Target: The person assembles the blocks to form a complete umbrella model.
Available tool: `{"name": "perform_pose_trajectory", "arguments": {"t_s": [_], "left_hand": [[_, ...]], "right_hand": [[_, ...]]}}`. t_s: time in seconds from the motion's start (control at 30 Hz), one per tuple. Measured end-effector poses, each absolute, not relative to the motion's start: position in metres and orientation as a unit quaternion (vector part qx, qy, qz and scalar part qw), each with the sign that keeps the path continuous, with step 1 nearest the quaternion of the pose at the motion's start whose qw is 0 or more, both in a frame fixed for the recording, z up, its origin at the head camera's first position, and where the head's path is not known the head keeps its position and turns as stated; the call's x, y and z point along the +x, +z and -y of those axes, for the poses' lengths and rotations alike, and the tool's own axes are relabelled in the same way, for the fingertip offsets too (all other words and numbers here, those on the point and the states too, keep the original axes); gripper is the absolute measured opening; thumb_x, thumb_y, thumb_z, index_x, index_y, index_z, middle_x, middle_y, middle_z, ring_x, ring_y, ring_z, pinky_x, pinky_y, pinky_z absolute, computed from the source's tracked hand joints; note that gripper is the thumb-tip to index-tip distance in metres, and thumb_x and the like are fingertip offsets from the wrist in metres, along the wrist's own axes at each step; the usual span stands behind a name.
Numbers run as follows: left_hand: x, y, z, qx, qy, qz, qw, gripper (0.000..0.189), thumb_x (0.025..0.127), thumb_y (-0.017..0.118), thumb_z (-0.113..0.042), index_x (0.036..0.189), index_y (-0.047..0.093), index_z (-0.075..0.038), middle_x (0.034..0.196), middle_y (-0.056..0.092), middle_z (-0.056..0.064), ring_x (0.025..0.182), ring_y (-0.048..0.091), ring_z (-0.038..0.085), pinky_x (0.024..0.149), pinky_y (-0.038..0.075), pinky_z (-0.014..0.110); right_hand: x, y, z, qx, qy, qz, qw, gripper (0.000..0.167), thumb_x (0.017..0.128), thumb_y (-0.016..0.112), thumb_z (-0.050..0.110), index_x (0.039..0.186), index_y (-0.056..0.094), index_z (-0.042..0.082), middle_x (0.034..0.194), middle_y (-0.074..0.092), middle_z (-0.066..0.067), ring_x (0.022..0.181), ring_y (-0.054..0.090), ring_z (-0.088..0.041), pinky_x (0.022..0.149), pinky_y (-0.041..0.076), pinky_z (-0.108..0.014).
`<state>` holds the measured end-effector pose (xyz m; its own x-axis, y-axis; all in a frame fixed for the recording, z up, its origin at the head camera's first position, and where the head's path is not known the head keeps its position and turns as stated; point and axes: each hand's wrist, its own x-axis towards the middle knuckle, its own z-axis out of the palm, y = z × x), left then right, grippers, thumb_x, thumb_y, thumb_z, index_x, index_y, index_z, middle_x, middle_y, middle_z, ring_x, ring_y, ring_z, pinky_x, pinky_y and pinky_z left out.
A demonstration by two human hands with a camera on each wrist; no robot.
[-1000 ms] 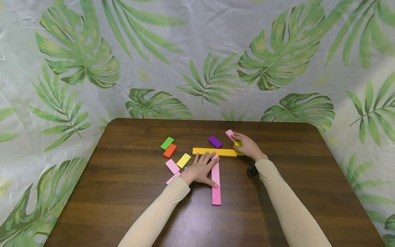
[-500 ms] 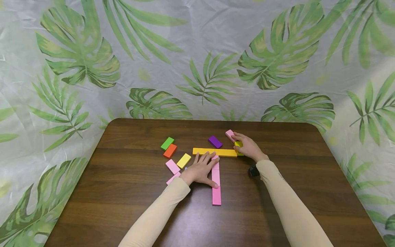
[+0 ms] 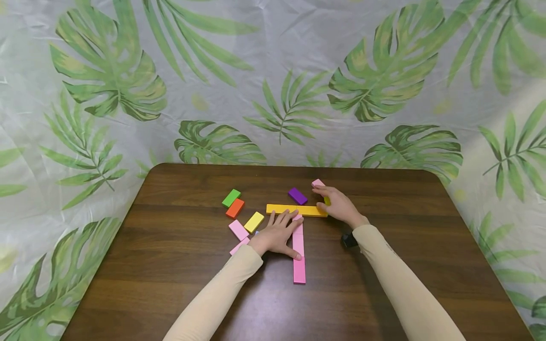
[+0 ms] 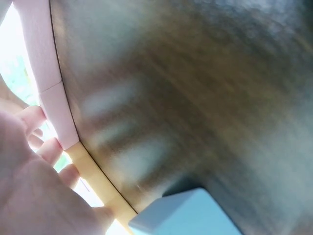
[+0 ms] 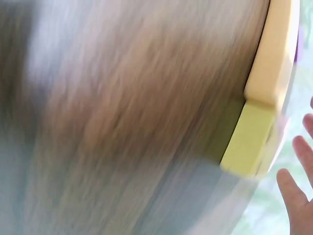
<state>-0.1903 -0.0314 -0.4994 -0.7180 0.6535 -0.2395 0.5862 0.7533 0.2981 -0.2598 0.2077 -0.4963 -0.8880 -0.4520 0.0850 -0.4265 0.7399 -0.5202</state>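
Two orange blocks (image 3: 279, 208) lie end to end on the table, and a column of pink blocks (image 3: 299, 272) runs down from their middle. My left hand (image 3: 276, 235) rests over this T-shaped join, fingers spread, with fingertips and thumb touching the rows. At the right end of the orange row lies a yellow block (image 5: 248, 139), mostly covered by my right hand in the head view. My right hand (image 3: 340, 204) hovers there with its fingers extended. In the right wrist view the fingers (image 5: 292, 188) stand apart from the yellow block. Just beyond them is a pink block (image 3: 317, 183), partly hidden.
A purple block (image 3: 297, 195) lies behind the orange row. To the left are green (image 3: 231, 198), red-orange (image 3: 235, 208), yellow (image 3: 254, 222) and pink blocks (image 3: 239, 229). A blue block (image 4: 190, 215) sits under my left hand. A patterned cloth (image 3: 290, 57) hangs behind the table.
My right hand has come off the yellow block and shifted slightly left, its fingers now straighter and covering more of the far pink block. The left hand has stayed still.
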Motion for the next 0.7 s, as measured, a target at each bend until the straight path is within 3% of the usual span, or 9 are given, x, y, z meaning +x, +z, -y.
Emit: {"name": "perform_pose_trajectory", "arguments": {"t_s": [0.47, 0.7], "left_hand": [[-0.193, -0.492, 0.032, 0.338, 0.093, -0.92, 0.176, 0.106, 0.073, 0.067, -0.067, 0.154, 0.02, -0.017, 0.16, 0.007, 0.006, 0.145, 0.003, 0.029, 0.111, 0.0, 0.056], [-0.193, -0.491, 0.032, 0.336, 0.096, -0.919, 0.18, 0.106, 0.073, 0.067, -0.067, 0.154, 0.02, -0.017, 0.16, 0.006, 0.006, 0.145, 0.003, 0.029, 0.111, -0.001, 0.056]], "right_hand": [[-0.249, -0.488, -0.179, -0.29, -0.237, -0.924, 0.073, 0.042, 0.095, 0.058, 0.019, 0.133, 0.056, 0.003, 0.138, 0.051, -0.014, 0.13, 0.042, -0.034, 0.106, 0.031, -0.052], [-0.258, -0.49, -0.181, -0.299, -0.218, -0.927, 0.064, 0.04, 0.093, 0.059, 0.018, 0.13, 0.059, 0.001, 0.137, 0.052, -0.014, 0.13, 0.041, -0.034, 0.105, 0.031, -0.052]]}}
